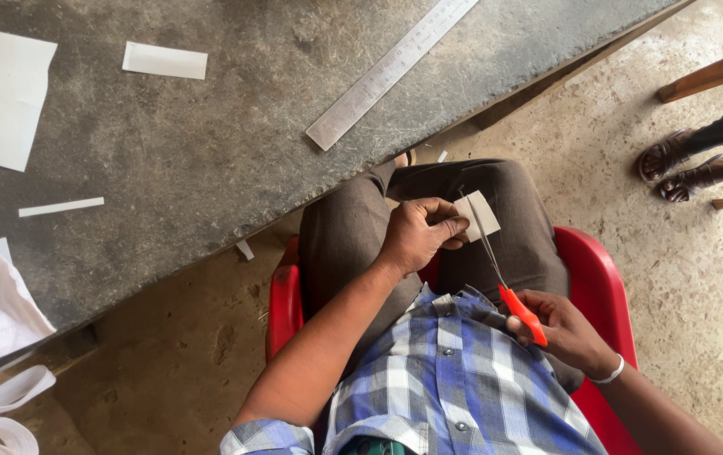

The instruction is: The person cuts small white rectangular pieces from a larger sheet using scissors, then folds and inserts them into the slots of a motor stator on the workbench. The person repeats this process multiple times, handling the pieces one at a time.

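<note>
Your left hand [419, 236] pinches a small white paper piece [479, 215]; your right hand [559, 329], at five o'clock, grips orange scissors [505, 278], blades partway through, cut unfinished.

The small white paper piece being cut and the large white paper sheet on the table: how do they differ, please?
The small white paper piece is pinched in the left hand over the lap; the large white paper sheet lies flat on the grey table. The scissors meet the piece; the sheet lies untouched. Both are white.
</note>
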